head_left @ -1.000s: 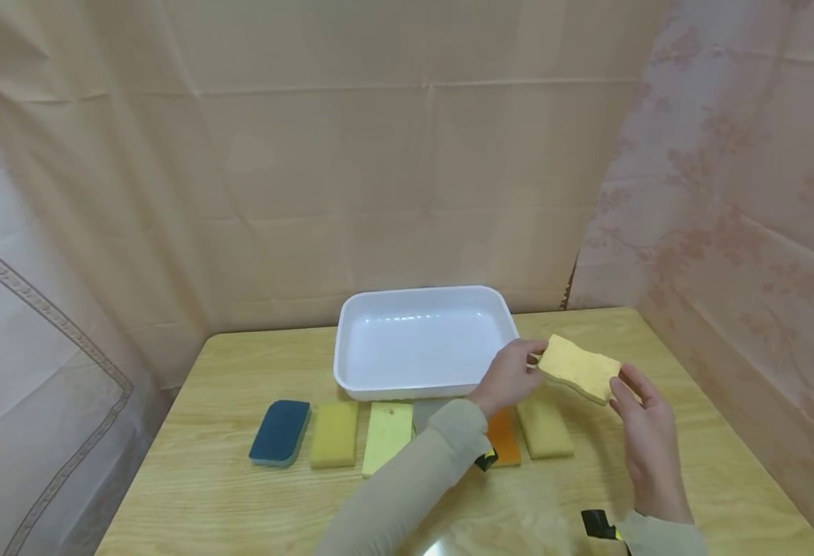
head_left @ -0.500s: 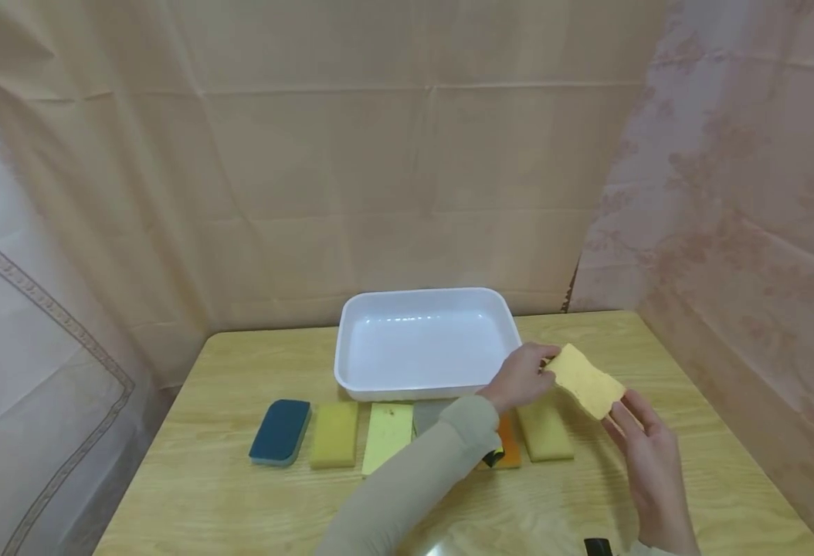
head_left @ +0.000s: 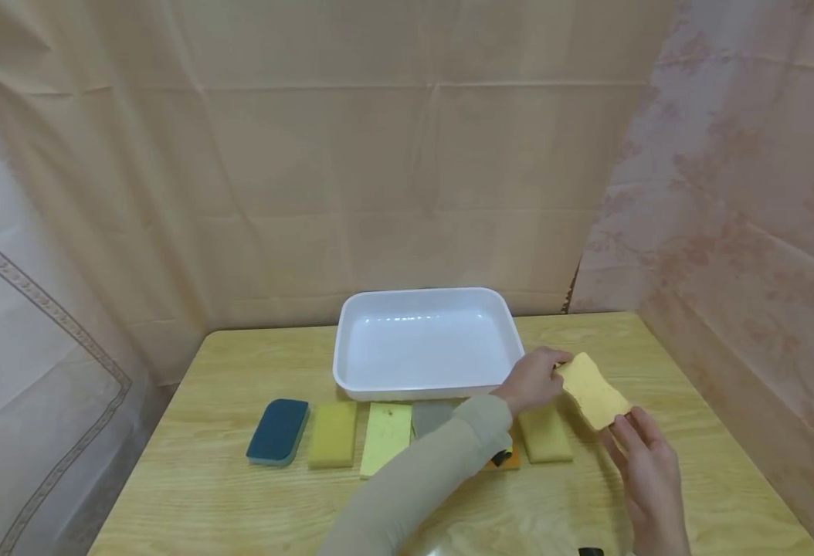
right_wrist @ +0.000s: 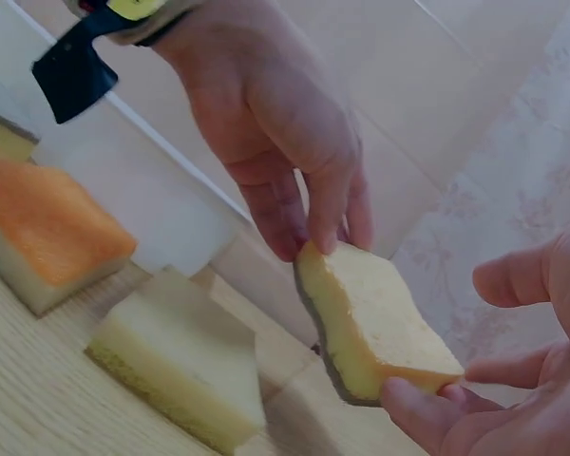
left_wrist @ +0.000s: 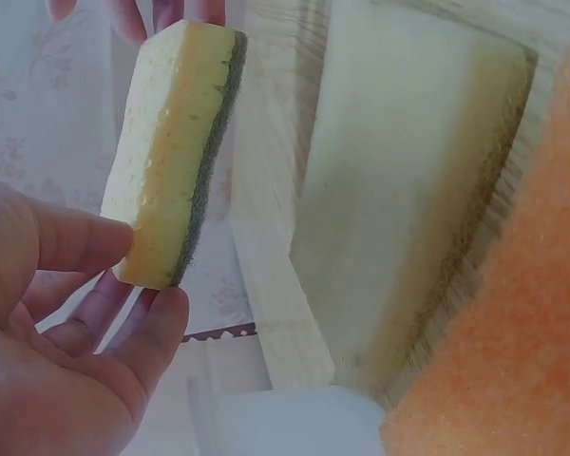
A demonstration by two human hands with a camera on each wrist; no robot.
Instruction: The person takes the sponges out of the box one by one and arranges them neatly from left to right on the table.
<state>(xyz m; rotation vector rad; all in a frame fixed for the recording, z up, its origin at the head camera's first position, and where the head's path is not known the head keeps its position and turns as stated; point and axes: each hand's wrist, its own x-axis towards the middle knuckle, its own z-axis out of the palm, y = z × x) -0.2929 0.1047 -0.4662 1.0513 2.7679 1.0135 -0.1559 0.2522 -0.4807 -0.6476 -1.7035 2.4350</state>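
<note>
A pale yellow scouring sponge [head_left: 593, 392] with wavy sides is held above the right part of the table. Its thin dark scouring layer shows along one face of the sponge [left_wrist: 166, 157] in the left wrist view. My left hand [head_left: 535, 380] pinches the far left end between thumb and fingers. At the opposite end, my right hand [head_left: 652, 472] holds the sponge by its edge with the fingertips. In the right wrist view, one finger of the right hand [right_wrist: 541, 351] stands away from the sponge. Below lies a yellowish sponge [head_left: 546, 434] on the wood.
Behind the row stands a white tray [head_left: 428, 392]. Along the table [head_left: 240, 510] lie a dark blue sponge [head_left: 278, 432], a yellow sponge [head_left: 333, 435], a pale yellow sponge [head_left: 384, 436], a grey one [head_left: 431, 415] and an orange one [right_wrist: 62, 214]. My left sleeve partly covers the row.
Both hands have moved slightly right and toward me with the sponge. The sponge has turned, its right end swinging nearer to me. The tray and the row have stayed put.
</note>
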